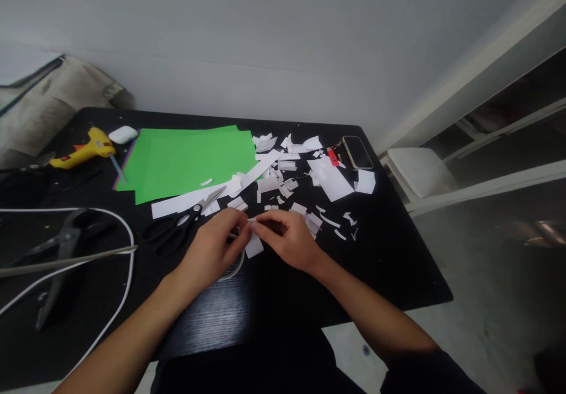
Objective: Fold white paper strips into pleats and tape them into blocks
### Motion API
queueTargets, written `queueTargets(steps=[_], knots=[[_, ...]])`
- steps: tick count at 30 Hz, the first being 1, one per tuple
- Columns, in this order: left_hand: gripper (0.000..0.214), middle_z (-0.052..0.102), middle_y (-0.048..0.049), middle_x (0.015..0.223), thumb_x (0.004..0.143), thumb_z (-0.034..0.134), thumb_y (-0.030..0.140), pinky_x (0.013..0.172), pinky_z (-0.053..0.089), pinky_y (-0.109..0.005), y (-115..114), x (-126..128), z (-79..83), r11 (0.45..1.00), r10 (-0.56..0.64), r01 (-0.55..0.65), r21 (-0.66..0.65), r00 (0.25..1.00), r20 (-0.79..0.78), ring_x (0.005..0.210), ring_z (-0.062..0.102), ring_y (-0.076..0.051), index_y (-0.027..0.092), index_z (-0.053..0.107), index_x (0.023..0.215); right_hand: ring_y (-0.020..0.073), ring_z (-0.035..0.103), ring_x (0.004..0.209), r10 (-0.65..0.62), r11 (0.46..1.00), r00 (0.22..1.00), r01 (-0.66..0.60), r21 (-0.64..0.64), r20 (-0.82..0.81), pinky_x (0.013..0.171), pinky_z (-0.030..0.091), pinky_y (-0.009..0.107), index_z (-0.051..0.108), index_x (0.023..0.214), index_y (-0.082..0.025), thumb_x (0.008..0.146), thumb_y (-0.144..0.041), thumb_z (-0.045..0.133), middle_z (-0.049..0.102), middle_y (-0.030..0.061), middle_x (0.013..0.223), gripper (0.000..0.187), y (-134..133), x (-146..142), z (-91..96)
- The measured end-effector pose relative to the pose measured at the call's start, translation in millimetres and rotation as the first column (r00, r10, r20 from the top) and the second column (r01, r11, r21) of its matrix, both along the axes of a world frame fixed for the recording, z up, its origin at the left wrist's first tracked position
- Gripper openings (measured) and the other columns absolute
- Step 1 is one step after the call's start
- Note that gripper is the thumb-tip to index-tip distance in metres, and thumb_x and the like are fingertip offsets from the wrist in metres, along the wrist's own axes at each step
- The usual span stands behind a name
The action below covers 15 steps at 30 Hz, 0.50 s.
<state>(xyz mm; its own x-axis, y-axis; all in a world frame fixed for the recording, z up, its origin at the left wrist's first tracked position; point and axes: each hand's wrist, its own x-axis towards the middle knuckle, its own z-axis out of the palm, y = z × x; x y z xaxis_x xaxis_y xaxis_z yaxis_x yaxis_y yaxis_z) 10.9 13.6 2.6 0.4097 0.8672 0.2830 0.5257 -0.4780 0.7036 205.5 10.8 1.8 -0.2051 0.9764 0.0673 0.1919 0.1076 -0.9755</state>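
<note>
"What are your fingers doing?"
"My left hand [221, 239] and right hand [289, 237] both pinch a small white paper [254, 248]."
"Where is it?"
"Over the black table [380, 258], just beside a ring [241, 262] (partly hidden by my left hand), scissors [197, 209] lying further left."

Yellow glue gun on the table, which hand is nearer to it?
Left. The left hand is right of the yellow glue gun and lower in the picture; the right hand is farther right, just past the left hand.
</note>
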Motion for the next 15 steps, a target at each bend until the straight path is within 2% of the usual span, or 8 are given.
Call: queueTargets(steps=[5,8,12,15], knots=[[0.018,0.066,-0.0006,0.080,0.100,0.059,0.032,0.067,0.048,-0.027,0,1,0.4,0.999,0.047,-0.048,0.025,0.999,0.023,0.072,0.063,-0.016,0.020,0.063,0.088,0.0196,0.074,0.086,-0.036,0.995,0.995,0.026,0.099,0.094,0.080,0.058,0.032,0.078,0.093,-0.022,0.095,-0.031,0.067,0.080,0.0044,0.093,0.014,-1,-1,3.4],[0.022,0.070,-0.0005,0.078,0.097,0.064,0.038,0.065,0.048,-0.028,3,-5,1.6,0.993,0.118,-0.117,-0.016,0.993,0.027,0.070,0.065,-0.017,0.021,0.067,0.083,0.0198,0.074,0.085,-0.056,0.988,0.993,0.040,0.152,0.100,0.080,0.057,0.032,0.077,0.093,-0.022,0.096,-0.031,0.066,0.080,0.0043,0.092,0.015,-2,1,5.4],[0.032,0.067,0.0012,0.066,0.094,0.065,0.045,0.056,0.041,-0.029,11,-18,6.5,0.964,0.249,-0.250,-0.085,0.968,-0.023,0.056,0.058,-0.016,0.021,0.067,0.073,0.0211,0.073,0.083,-0.151,0.980,0.987,0.143,0.142,0.051,0.076,0.058,0.033,0.076,0.092,-0.022,0.096,-0.036,0.065,0.078,0.0055,0.090,0.018,-1,5,6.6],[0.033,0.069,0.0000,0.071,0.098,0.060,0.047,0.060,0.044,-0.029,13,-18,11.2,0.942,0.312,-0.299,-0.151,0.948,0.068,0.063,0.062,-0.017,0.021,0.068,0.080,0.0217,0.073,0.084,-0.147,0.982,0.988,0.140,0.129,0.042,0.078,0.058,0.033,0.076,0.092,-0.022,0.096,-0.037,0.066,0.078,0.0059,0.091,0.019,-2,3,5.0]])
